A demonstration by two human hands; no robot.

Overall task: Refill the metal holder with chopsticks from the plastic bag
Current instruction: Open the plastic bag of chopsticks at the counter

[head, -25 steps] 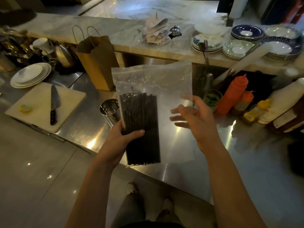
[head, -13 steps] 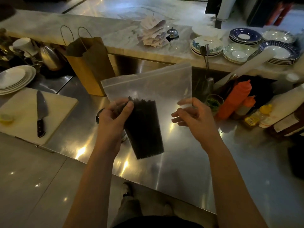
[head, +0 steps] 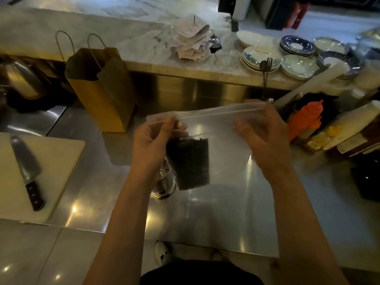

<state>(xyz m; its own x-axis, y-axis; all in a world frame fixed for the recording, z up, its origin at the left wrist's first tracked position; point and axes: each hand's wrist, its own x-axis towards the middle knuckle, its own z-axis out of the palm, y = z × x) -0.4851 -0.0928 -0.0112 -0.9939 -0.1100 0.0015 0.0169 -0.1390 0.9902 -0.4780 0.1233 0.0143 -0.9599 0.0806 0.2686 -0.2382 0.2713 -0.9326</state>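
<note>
As left hand (head: 152, 145) rose, right hand (head: 265, 136) also on plastic bag (head: 222, 140).

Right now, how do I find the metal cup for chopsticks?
Look at the steel counter, between the white cutting board and the orange bottle. The left hand and right hand hold a clear plastic bag there; the metal holder stands under its black chopsticks. It is the only silver cup with slots in its side.
</note>
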